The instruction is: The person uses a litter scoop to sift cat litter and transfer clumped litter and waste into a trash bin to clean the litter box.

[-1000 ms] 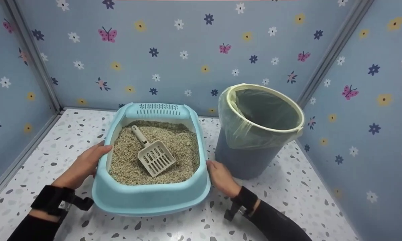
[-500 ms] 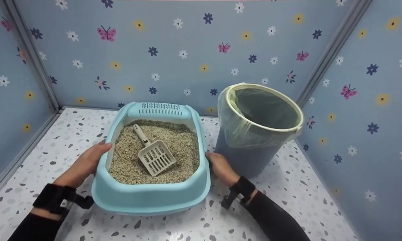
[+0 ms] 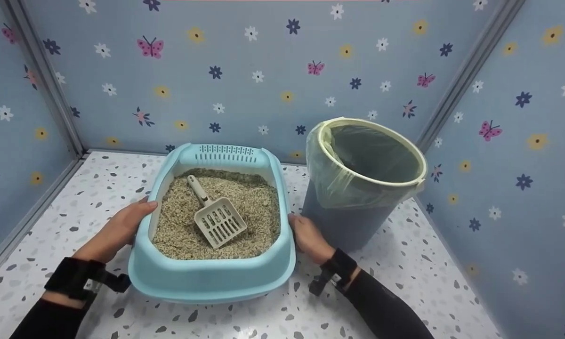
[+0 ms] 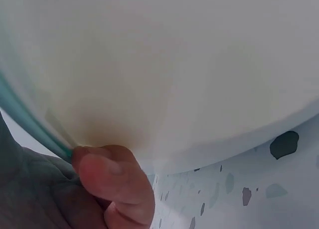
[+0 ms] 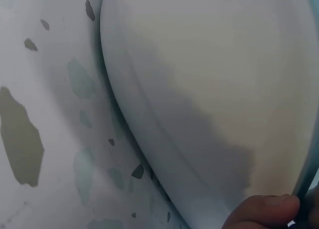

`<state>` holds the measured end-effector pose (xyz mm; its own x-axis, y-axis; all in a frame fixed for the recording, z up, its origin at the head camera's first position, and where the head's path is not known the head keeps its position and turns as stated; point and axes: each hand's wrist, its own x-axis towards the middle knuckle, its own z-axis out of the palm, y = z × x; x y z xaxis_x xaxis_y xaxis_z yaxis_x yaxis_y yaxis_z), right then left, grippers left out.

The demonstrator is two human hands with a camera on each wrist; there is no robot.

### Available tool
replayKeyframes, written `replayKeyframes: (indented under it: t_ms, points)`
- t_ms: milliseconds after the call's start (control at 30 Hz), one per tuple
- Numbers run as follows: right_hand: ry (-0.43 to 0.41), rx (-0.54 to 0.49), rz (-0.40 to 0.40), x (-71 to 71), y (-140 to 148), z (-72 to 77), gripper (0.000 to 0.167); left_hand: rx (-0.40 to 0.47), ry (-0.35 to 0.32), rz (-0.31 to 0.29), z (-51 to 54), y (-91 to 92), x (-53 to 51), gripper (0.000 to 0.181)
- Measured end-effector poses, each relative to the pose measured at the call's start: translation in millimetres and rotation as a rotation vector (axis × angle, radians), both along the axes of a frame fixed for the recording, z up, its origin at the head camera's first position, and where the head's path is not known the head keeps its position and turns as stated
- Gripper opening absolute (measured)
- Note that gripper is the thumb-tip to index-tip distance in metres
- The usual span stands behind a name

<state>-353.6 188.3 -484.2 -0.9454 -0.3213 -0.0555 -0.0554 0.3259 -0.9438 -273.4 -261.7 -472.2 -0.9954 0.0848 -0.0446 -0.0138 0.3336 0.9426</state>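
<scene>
A light blue litter box (image 3: 212,278) filled with tan granular litter (image 3: 179,230) rests on the speckled surface. On the litter lies a beige slotted scoop (image 3: 220,222), its handle towards the back left. My left hand (image 3: 117,230) grips the box's left rim, thumb on top; in the left wrist view its curled fingers (image 4: 117,181) are under the rim against the white outer wall (image 4: 199,74). My right hand (image 3: 310,238) holds the right rim from outside; in the right wrist view a fingertip (image 5: 274,209) shows under the rim beside the white wall (image 5: 239,89).
Just right of the box stands a dark bin (image 3: 343,226) lined with a pale translucent bag (image 3: 332,188), close behind my right hand. Blue flowered panels (image 3: 263,61) enclose the back and both sides. Speckled surface (image 3: 245,320) shows in front of the box.
My right hand has shifted slightly back along the box's right rim since a second ago. The box has turned very slightly, and both hands keep their hold.
</scene>
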Motion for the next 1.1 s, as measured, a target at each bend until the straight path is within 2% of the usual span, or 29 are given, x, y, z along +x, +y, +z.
replayKeyframes:
  t_ms: [167, 300, 367, 600, 700, 800, 900, 1000, 1100]
  points:
    - [0.017, 0.024, -0.019, 0.2, 5, -7.5, 0.044, -0.002, 0.003, -0.012, -0.6, 2.7, -0.7, 0.083]
    - [0.038, 0.017, 0.006, -0.3, 12, -14.4, 0.043, 0.009, 0.001, -0.029, -0.7, 4.5, 0.1, 0.082]
    - [0.052, 0.010, 0.020, 4.3, 14, -13.4, 0.043, 0.020, -0.003, -0.037, -0.9, 5.6, 1.3, 0.081]
    - [0.070, 0.025, 0.001, -1.3, 27, -35.0, 0.048, 0.037, -0.001, -0.051, 0.8, 11.8, 8.1, 0.081]
    - [0.038, 0.018, 0.018, 3.2, 31, -31.1, 0.056, 0.059, -0.014, -0.062, 1.5, 15.2, 11.8, 0.080]
    - [0.052, 0.049, 0.061, 11.7, 32, -16.0, 0.057, 0.069, -0.018, -0.069, 1.3, 17.0, 13.0, 0.080]
    - [0.097, 0.191, 0.077, 18.1, 32, 4.3, 0.049, 0.062, -0.021, -0.072, 0.6, 16.8, 12.7, 0.082]
    - [0.200, 0.440, 0.076, 22.3, 31, 25.1, 0.043, 0.055, -0.030, -0.072, 0.4, 15.0, 12.3, 0.083]
    - [0.331, 0.698, 0.069, 35.3, 30, 51.7, 0.040, 0.059, -0.044, -0.068, 0.4, 13.7, 13.9, 0.083]
